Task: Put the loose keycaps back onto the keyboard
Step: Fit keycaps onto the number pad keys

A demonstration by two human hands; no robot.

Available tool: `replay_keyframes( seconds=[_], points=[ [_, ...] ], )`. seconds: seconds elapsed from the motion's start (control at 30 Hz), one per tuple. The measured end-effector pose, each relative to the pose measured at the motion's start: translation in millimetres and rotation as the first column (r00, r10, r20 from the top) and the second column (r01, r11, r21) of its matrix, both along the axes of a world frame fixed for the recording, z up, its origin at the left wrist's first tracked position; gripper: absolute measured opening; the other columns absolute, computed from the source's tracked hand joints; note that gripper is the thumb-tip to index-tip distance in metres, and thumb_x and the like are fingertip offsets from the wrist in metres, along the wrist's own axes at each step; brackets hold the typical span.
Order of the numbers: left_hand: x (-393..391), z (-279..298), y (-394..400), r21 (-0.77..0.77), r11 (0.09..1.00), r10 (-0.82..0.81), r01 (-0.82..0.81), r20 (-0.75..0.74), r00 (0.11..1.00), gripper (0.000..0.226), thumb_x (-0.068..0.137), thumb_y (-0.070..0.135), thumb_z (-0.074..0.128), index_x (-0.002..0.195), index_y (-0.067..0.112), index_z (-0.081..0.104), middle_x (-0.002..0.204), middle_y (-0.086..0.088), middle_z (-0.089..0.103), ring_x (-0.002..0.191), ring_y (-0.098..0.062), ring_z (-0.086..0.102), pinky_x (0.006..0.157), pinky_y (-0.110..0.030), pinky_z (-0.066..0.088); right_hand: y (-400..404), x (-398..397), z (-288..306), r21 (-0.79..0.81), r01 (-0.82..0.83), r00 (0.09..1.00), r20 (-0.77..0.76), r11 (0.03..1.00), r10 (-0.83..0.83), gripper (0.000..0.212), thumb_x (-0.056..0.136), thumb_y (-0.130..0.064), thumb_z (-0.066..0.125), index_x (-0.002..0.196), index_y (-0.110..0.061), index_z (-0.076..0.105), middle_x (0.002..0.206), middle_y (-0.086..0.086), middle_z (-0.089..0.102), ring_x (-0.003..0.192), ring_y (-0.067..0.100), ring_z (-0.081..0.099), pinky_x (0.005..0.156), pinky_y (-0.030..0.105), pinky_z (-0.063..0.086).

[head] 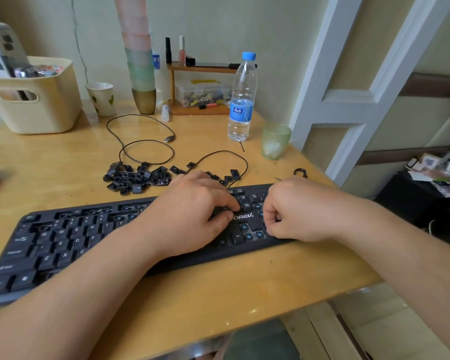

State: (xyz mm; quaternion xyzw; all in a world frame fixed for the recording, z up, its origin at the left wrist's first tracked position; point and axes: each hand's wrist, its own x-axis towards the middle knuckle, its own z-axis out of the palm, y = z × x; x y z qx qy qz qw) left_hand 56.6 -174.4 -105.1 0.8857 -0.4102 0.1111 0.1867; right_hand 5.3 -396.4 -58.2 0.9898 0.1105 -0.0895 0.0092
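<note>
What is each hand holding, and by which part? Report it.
Cannot be told. The left hand and right hand rest curled on the keyboard; any keycap under the fingers is hidden.

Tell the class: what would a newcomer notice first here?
Two hands, left hand and right hand, rest on the right end of a black keyboard with gaps. Behind it lies a heap of loose keycaps; a water bottle stands further back.

Both my forearms reach forward, bare. My left hand (192,211) lies palm down, fingers pressing. My right hand (294,209) is loosely fisted, fingertips tucked under.
</note>
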Motion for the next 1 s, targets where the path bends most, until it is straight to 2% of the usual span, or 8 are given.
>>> replay_keyframes(
  seconds=[0.1, 0.17, 0.3, 0.43, 0.63, 0.77, 0.9, 1.0],
  points=[
    [-1.0, -0.1, -0.8, 0.009, 1.0, -0.001, 0.001, -0.001, 1.0, 0.036, 0.093, 0.051, 0.049, 0.118, 0.042, 0.072, 0.115, 0.022, 0.068, 0.118, -0.012, 0.05, 0.102, -0.048, 0.044, 10.2, -1.6, 1.4, -0.075, -0.012, 1.0, -0.002, 0.997, 0.012, 0.029, 0.085, -0.015, 0.062, 0.059, -0.026, 0.056, 0.069, -0.011, 0.06, 0.088, 0.016, 0.06, 0.082, 0.04, 0.058],
    [-1.3, -0.7, -1.1, 0.015, 1.0, -0.01, 0.01, 0.003, 1.0, 0.034, 0.094, 0.05, 0.05, 0.119, 0.042, 0.072, 0.115, 0.022, 0.068, 0.119, -0.012, 0.05, 0.102, -0.047, 0.044, 12.6, -0.5, 1.8, -0.063, 0.011, 1.0, -0.017, 0.998, -0.013, 0.024, 0.082, -0.017, 0.063, 0.06, -0.024, 0.055, 0.068, -0.009, 0.06, 0.088, 0.019, 0.061, 0.079, 0.043, 0.058],
    [-1.2, -2.2, -0.9, 0.013, 1.0, -0.02, 0.02, -0.005, 1.0, 0.028, 0.098, 0.048, 0.055, 0.12, 0.042, 0.071, 0.117, 0.023, 0.066, 0.121, -0.01, 0.049, 0.104, -0.045, 0.041, 0.4, 14.1, 13.0, 0.094, 0.129, 0.991, -0.039, 0.987, -0.126, 0.01, 0.083, -0.025, 0.067, 0.073, -0.023, 0.068, 0.069, -0.008, 0.066, 0.073, 0.011, 0.062, 0.068, 0.032, 0.055],
    [1.3, -2.2, -1.7, 0.02, 1.0, -0.006, 0.006, -0.018, 1.0, 0.028, 0.098, 0.048, 0.056, 0.121, 0.042, 0.071, 0.117, 0.023, 0.066, 0.12, -0.01, 0.048, 0.105, -0.046, 0.041, -25.2, 64.8, 8.9, 0.283, 0.139, 0.957, 0.207, 0.949, -0.202, 0.011, 0.092, -0.028, 0.068, 0.083, -0.028, 0.074, 0.077, -0.011, 0.07, 0.079, 0.009, 0.066, 0.073, 0.029, 0.054],
    [8.5, -2.3, 3.0, 0.005, 1.0, 0.029, -0.029, 0.013, 1.0, 0.027, 0.098, 0.047, 0.058, 0.12, 0.042, 0.072, 0.117, 0.025, 0.066, 0.12, -0.007, 0.048, 0.104, -0.043, 0.044, -53.6, 125.1, -32.0, 0.31, 0.215, 0.957, 0.122, 0.926, -0.263, 0.017, 0.096, -0.021, 0.07, 0.084, -0.032, 0.072, 0.09, -0.013, 0.07, 0.09, 0.009, 0.064, 0.069, 0.024, 0.044],
    [13.9, -0.9, 4.1, -0.007, 0.997, 0.079, -0.079, 0.015, 0.997, 0.035, 0.094, 0.053, 0.05, 0.12, 0.044, 0.072, 0.116, 0.027, 0.066, 0.119, -0.006, 0.048, 0.104, -0.042, 0.044, -59.8, 134.4, -34.8, 0.45, 0.222, 0.933, 0.159, 0.865, -0.322, 0.019, 0.098, -0.017, 0.067, 0.09, -0.033, 0.074, 0.093, -0.012, 0.07, 0.091, 0.009, 0.063, 0.08, 0.029, 0.047],
    [18.4, 0.8, 5.5, 0.013, 0.994, 0.11, -0.11, 0.002, 0.994, 0.032, 0.096, 0.052, 0.05, 0.121, 0.045, 0.07, 0.118, 0.028, 0.065, 0.119, -0.005, 0.047, 0.103, -0.041, 0.045, -44.4, 138.8, -24.6, 0.5, 0.108, 0.954, 0.191, 0.859, -0.231, 0.013, 0.097, -0.025, 0.07, 0.095, -0.037, 0.076, 0.094, -0.02, 0.067, 0.088, 0.0, 0.06, 0.071, 0.024, 0.044],
    [20.7, 1.5, 5.1, 0.025, 0.991, 0.135, -0.135, 0.002, 0.991, 0.031, 0.097, 0.052, 0.051, 0.121, 0.046, 0.07, 0.118, 0.027, 0.066, 0.12, -0.006, 0.048, 0.105, -0.043, 0.044, -21.8, 147.1, -17.5, 0.392, 0.03, 0.986, 0.137, 0.919, -0.091, 0.014, 0.098, -0.031, 0.069, 0.108, -0.035, 0.078, 0.106, -0.013, 0.07, 0.095, 0.01, 0.065, 0.078, 0.026, 0.049]
  ],
)
